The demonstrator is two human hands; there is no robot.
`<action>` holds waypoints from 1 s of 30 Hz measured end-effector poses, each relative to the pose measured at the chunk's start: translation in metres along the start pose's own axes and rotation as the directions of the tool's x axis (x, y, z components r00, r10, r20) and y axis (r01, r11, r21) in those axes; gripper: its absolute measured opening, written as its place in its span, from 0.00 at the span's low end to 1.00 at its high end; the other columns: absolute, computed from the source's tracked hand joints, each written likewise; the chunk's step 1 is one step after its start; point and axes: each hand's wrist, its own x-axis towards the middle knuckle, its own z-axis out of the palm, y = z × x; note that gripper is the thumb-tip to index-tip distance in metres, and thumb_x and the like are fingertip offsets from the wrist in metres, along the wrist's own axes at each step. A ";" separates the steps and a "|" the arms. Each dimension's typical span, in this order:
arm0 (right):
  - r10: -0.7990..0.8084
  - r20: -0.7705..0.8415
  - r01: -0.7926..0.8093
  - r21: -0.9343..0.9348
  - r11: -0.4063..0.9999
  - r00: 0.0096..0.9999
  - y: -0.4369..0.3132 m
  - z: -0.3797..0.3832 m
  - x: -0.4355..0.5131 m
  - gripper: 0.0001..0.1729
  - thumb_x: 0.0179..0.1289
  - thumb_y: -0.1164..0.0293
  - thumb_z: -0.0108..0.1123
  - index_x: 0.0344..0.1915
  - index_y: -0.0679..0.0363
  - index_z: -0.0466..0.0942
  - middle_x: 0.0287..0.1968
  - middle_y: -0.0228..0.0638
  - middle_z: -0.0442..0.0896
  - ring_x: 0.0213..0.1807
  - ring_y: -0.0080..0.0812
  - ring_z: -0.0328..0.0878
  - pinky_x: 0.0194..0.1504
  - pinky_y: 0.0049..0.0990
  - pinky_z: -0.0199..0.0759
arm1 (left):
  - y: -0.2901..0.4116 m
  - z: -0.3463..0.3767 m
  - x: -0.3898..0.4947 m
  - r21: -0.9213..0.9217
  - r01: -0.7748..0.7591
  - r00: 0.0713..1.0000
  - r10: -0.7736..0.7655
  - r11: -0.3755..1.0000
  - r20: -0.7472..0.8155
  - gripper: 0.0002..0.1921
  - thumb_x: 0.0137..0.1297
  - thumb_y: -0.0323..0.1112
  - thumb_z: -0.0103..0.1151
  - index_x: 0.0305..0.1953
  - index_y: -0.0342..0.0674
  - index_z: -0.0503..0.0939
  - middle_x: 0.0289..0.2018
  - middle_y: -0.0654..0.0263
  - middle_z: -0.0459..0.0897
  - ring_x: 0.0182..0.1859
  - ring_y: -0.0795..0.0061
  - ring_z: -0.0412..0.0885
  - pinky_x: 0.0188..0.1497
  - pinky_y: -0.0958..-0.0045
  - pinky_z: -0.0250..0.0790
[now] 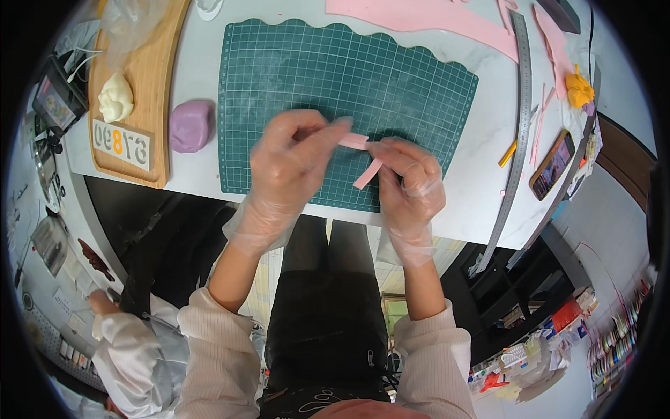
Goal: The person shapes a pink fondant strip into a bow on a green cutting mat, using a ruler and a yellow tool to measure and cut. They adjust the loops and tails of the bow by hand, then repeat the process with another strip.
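Observation:
Both my hands wear thin clear plastic gloves above a green cutting mat [293, 63] with a white grid. My left hand [293, 157] pinches one end of a narrow pink strip [355, 140], soft like fondant or clay. At its other end the strip meets the fingertips of my right hand [411, 183]. A pink length [368, 174] hangs from those fingers towards the mat's near edge. Whether the two lengths are one folded strip or two pieces is hidden by the fingertips.
Left of the mat lie a purple lump [190, 127] and a wooden tray [157, 105] holding a number mould [123, 144] and a cream lump [116, 98]. On the right are a steel ruler [523, 78], a phone [552, 165] and a pink sheet [429, 21]. Another person's sleeve [131, 356] shows lower left.

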 end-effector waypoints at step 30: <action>-0.166 0.382 0.231 -0.130 0.964 0.909 -0.006 -0.015 0.024 0.33 0.47 0.84 0.70 0.58 0.54 0.87 0.52 0.31 0.76 0.43 0.32 0.74 0.35 0.27 0.80 | 0.022 -0.003 0.010 -0.194 0.494 0.868 -0.494 0.848 0.052 0.07 0.67 0.20 0.70 0.45 0.34 0.84 0.41 0.67 0.86 0.40 0.83 0.83 0.43 0.80 0.76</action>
